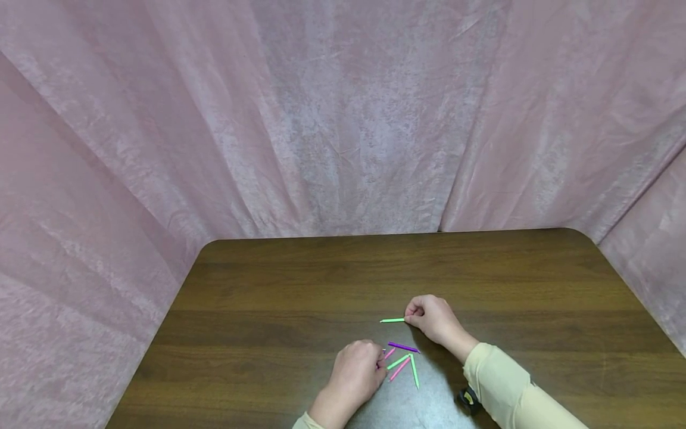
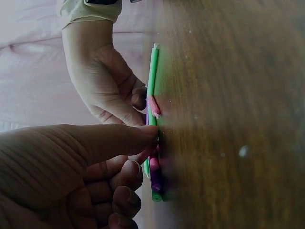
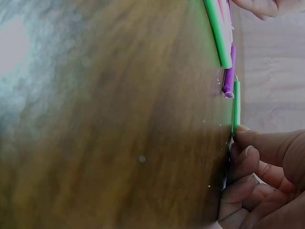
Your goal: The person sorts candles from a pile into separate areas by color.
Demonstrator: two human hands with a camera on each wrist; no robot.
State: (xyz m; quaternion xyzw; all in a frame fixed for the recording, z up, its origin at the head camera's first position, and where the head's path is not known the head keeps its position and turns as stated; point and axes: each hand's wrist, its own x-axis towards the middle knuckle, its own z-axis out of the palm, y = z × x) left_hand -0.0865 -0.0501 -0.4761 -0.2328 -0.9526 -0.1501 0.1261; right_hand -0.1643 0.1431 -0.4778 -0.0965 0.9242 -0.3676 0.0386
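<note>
Well ahead of the group, my right hand (image 1: 436,319) pinches the end of a green candle (image 1: 392,320) between thumb and fingertips. That candle lies level, pointing left, close to the tabletop. My left hand (image 1: 358,370) is at the left side of several thin candles, its thumb and forefinger closing on a candle there; its fingers hide most of that one. Beside it lie a purple candle (image 1: 404,347), a pink candle (image 1: 399,369) and a green candle (image 1: 415,372), fanned out on the wood. White wick tips show in the left wrist view.
The brown wooden table (image 1: 257,298) has rounded far corners. Pink velvet curtains (image 1: 348,119) hang behind it and along both sides. A small black object (image 1: 468,400) with a yellow mark sits at the right sleeve.
</note>
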